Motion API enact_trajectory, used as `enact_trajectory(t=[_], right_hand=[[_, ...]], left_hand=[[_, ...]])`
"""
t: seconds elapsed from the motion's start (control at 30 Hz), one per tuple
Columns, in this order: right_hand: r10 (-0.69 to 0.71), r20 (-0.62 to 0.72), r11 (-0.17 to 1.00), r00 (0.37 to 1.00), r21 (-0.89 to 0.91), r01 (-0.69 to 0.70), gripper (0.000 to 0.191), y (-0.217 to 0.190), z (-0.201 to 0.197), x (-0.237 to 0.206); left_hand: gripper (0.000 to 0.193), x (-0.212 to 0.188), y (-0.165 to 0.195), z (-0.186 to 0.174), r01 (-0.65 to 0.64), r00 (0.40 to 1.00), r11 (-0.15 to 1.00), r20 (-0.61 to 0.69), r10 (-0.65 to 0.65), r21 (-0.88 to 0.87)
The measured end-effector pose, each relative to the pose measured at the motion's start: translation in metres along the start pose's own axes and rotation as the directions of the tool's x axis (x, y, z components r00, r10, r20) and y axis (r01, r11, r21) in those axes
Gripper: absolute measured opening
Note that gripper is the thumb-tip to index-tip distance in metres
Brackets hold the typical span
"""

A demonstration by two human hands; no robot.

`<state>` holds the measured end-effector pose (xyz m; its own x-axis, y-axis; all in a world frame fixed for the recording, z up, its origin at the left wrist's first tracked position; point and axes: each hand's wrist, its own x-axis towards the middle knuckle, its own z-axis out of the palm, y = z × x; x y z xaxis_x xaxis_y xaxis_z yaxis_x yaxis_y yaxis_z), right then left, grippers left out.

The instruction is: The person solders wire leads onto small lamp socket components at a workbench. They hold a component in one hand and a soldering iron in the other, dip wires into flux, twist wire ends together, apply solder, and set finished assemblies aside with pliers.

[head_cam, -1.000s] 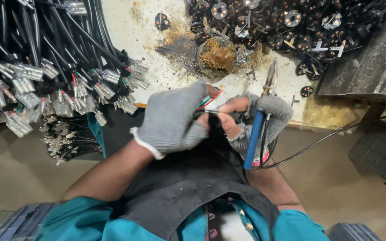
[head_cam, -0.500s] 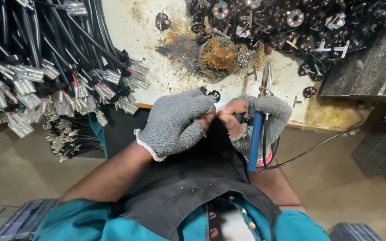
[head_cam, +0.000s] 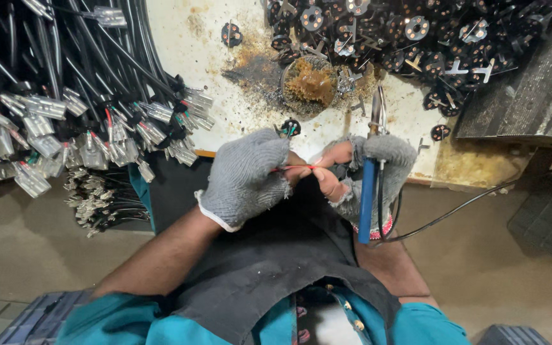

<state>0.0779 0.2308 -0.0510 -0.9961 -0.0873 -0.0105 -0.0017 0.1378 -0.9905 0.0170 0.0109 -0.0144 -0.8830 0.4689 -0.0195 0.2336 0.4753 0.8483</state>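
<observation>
Two gloved hands, left hand (head_cam: 245,176) pinching red wire (head_cam: 292,168), right hand (head_cam: 359,176) gripping blue soldering iron (head_cam: 368,191)

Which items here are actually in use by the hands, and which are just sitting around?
In use:
- left hand, gloved, pinching the thin red wire
- right hand, fingers on the same wire, gripping the blue-handled soldering iron

Lying about:
- bundle of black cables with clear-sleeved terminals
- heap of black round plug parts
- round tin of brown paste
- stained white bench

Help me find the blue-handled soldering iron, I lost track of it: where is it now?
In the head view, the soldering iron stands upright in the gloved right hand, right of centre, tip toward the flux tin.
</observation>
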Motion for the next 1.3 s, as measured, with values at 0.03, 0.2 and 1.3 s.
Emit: enact_trajectory(t=[0.03,0.2,1.3], right_hand=[[0.006,0.050,1.000,0.999,-0.031,-0.004,0.016,0.001,0.000,0.001],[0.233,-0.041,0.968,0.972,0.107,-0.227,0.016,-0.013,0.006,-0.002],[-0.172,-0.167,0.905,0.971,-0.417,0.088,0.010,-0.042,0.005,0.044]], left_hand=[[0.017,-0.001,0.000,0.003,-0.004,1.000,1.000,-0.021,0.004,0.005],[0.017,-0.003,0.001,0.008,-0.015,0.999,0.998,-0.048,0.018,0.063],[0.019,0.048,-0.011,-0.031,0.071,0.948,0.988,-0.317,-0.024,0.137]])
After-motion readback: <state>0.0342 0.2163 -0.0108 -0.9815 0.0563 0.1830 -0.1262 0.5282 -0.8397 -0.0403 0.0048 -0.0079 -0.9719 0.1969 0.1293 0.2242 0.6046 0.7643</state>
